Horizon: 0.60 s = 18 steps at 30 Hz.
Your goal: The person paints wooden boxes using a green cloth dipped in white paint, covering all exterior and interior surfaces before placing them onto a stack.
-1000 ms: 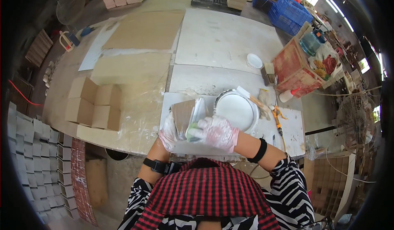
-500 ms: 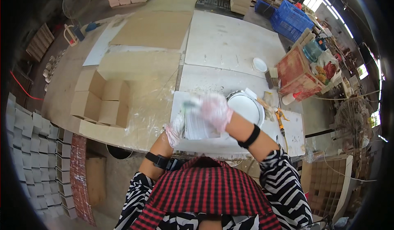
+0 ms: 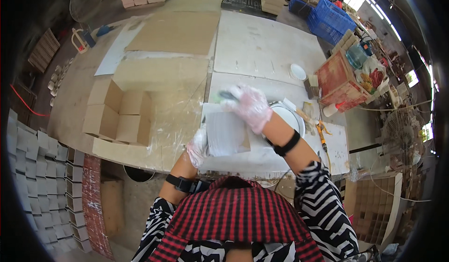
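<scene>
A square cardboard piece (image 3: 228,132), mostly streaked with wet-looking white coating and bare brown at its lower right corner, is in front of me at the table's near edge. My left hand (image 3: 198,146), in a white-smeared thin glove, grips its left side. Just above its far edge is my right hand (image 3: 251,107), gloved the same way and closed round a small green-and-grey tool (image 3: 227,95) whose exact kind is blurred. A round tub of white paste (image 3: 292,118) stands to the right, partly behind my right wrist.
Open brown cardboard boxes (image 3: 117,117) stand at the left. A brush (image 3: 299,111) lies across the tub's rim, with a yellow-orange corded tool (image 3: 322,133) beside it. Beyond are a white bowl (image 3: 297,71) and a red-stained crate (image 3: 343,82). Stacked grey-white boxes (image 3: 42,182) fill the lower left.
My right hand has moved up and slightly right, off the middle of the cardboard piece to beyond its far edge. The left hand keeps its grip, and more of the coated face shows.
</scene>
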### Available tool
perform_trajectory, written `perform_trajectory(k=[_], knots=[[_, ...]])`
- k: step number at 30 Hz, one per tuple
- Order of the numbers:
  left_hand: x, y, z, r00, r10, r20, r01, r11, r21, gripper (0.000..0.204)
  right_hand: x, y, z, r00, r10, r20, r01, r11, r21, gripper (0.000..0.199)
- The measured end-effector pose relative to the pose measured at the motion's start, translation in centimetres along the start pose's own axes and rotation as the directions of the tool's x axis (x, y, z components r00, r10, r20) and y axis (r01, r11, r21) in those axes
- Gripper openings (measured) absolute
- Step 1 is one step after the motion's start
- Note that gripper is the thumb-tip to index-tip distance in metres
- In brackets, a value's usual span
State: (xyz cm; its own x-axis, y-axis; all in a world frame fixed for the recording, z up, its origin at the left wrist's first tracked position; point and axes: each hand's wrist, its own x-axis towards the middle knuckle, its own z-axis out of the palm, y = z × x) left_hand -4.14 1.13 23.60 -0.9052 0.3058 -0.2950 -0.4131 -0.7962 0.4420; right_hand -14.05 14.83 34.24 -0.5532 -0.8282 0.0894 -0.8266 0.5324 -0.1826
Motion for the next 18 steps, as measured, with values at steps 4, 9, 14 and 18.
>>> perform_trajectory(k=[4,9,14,18], knots=[[0.4,1.2,-1.8,0.979,0.074,0.190,-0.054,0.993,-0.109,0.042,-4.5,0.6,3.2,0.893,-0.448,0.036,0.449,0.894,-0.011,0.067],[1.0,0.7,-3.5,0.991,0.082,0.109,-0.070,0.992,-0.108,0.044,-4.6,1.9,3.2,0.938,-0.342,0.058,0.344,0.895,-0.285,0.043],[1.9,0.1,-2.9,0.965,0.202,0.164,-0.222,0.968,0.115,0.041,-5.9,2.7,4.3,0.895,-0.431,-0.116,0.409,0.896,-0.170,0.037],[2.0,-0.1,-0.5,0.889,0.380,0.253,-0.456,0.708,0.539,0.037,-6.2,2.7,6.8,0.979,-0.172,-0.105,0.201,0.779,0.594,0.027]])
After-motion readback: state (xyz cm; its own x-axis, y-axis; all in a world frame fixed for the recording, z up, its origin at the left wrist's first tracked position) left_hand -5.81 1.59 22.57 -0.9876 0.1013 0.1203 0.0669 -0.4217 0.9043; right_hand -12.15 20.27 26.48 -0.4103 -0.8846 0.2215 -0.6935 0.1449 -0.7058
